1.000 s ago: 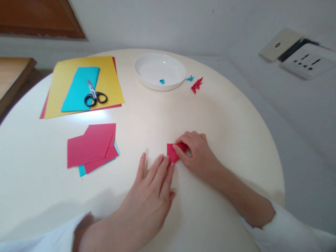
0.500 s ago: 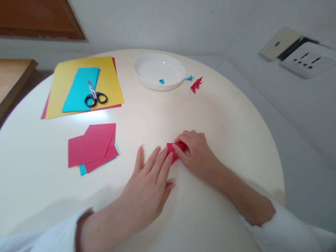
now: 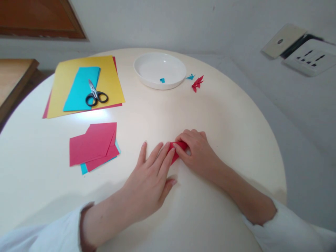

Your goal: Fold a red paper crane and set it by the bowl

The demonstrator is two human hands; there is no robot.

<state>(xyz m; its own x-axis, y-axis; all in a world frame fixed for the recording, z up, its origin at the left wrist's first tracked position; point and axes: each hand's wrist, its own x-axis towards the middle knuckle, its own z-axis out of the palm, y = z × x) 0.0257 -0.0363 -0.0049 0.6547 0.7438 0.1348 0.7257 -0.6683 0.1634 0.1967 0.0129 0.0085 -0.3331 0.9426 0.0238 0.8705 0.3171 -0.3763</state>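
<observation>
Paper, red, was pinched in the right hand while the left hand, fingers outspread, pressed its near side, apparently to prevent slipping.

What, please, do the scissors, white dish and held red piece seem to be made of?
Scissors: silvery blades suggest metal; smooth black handles, probably plastic.
White dish: glossy by its highlight; ceramic or plastic, unclear.
Red piece: likely paper, thin, matte.

Soft even light, glare on white table — faint shadows, slight softness overall
</observation>
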